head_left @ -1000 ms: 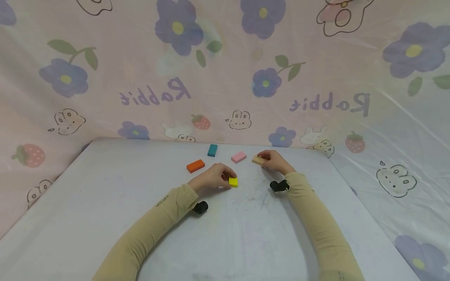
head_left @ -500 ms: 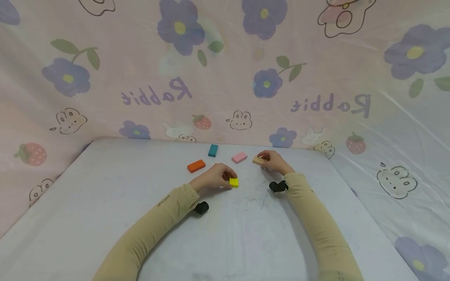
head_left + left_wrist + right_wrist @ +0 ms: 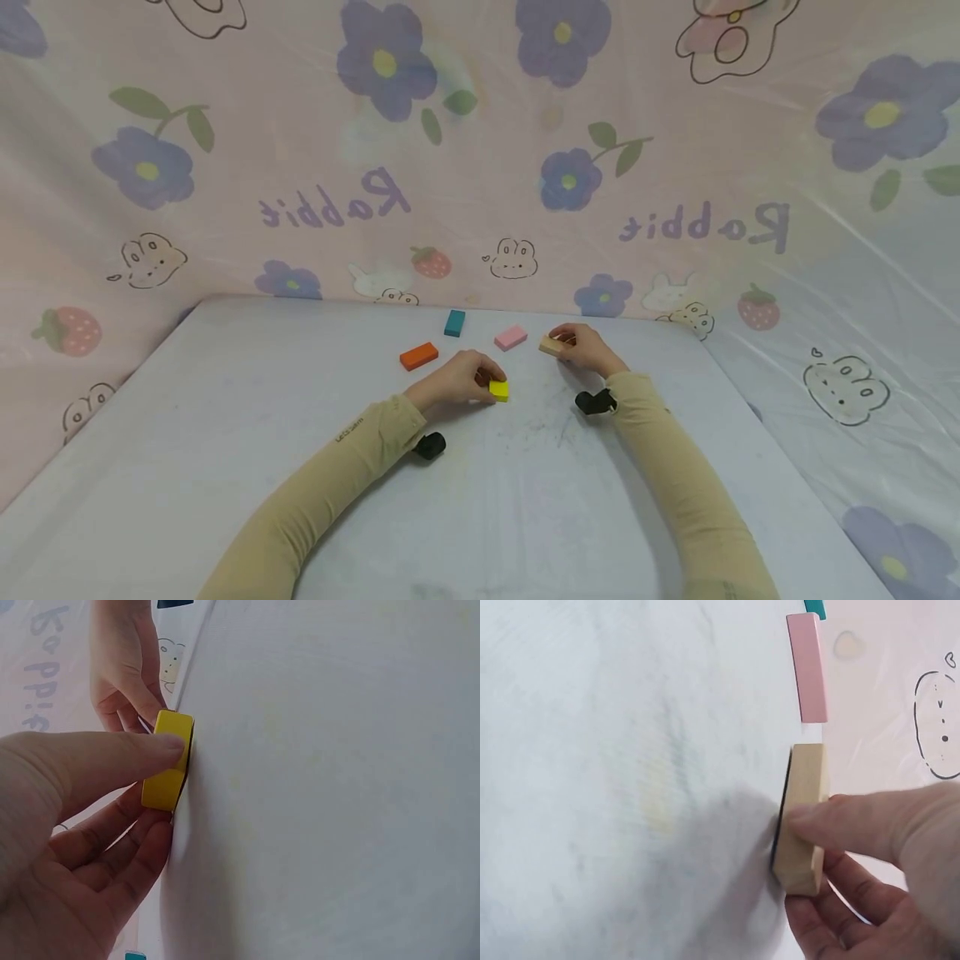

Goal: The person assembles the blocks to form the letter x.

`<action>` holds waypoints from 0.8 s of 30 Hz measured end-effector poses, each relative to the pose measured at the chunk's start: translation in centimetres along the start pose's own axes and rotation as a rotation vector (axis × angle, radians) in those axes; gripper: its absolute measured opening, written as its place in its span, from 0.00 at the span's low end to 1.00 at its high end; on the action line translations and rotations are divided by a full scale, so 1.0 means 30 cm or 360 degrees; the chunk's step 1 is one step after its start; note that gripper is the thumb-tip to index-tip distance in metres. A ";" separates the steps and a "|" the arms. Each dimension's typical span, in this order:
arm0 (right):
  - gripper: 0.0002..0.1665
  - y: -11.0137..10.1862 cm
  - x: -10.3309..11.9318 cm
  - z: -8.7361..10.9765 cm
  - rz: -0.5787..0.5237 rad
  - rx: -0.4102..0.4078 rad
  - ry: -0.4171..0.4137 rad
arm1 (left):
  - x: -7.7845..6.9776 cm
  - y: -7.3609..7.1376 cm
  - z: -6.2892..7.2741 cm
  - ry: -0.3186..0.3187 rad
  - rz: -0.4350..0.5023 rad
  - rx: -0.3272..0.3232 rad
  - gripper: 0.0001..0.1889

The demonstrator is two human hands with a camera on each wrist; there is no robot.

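Note:
My left hand pinches a yellow block near the middle of the table; in the left wrist view the thumb lies on the near face of the yellow block and the fingers curl behind it. Farther back and to the right, my right hand grips a plain wooden block. The right wrist view shows the thumb pressed on the side of the wooden block, low over the white surface. A pink block lies just left of the wooden one.
An orange block and a teal block lie on the white table, left of the pink one. Behind the table hangs a curtain printed with flowers and rabbits. A black device sits under the left wrist, another black device under the right.

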State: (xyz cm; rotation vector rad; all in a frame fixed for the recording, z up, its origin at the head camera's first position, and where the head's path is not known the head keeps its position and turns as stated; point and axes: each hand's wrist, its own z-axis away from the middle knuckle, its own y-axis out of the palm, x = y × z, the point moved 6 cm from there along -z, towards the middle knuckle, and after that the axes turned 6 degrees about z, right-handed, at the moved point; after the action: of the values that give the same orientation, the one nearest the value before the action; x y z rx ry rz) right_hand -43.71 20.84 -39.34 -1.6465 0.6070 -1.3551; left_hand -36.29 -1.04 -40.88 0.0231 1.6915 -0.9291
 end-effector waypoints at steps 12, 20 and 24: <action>0.24 -0.025 0.051 0.043 -0.0015 -0.0022 -0.0156 | 0.000 -0.030 0.008 -0.0004 0.0016 -0.0024 0.18; 0.24 -0.017 0.108 0.083 -0.0027 0.0003 -0.0227 | -0.015 -0.054 0.030 0.0047 0.0047 -0.0004 0.19; 0.24 -0.004 0.136 0.103 -0.0061 0.0027 -0.0238 | -0.028 -0.068 0.041 0.0044 0.0049 0.0014 0.19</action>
State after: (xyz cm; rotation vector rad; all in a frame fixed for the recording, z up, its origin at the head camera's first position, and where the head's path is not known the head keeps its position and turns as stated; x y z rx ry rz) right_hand -39.64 18.57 -37.18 -1.7355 0.4767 -1.2474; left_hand -35.92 -2.79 -39.10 0.0681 1.7077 -0.9169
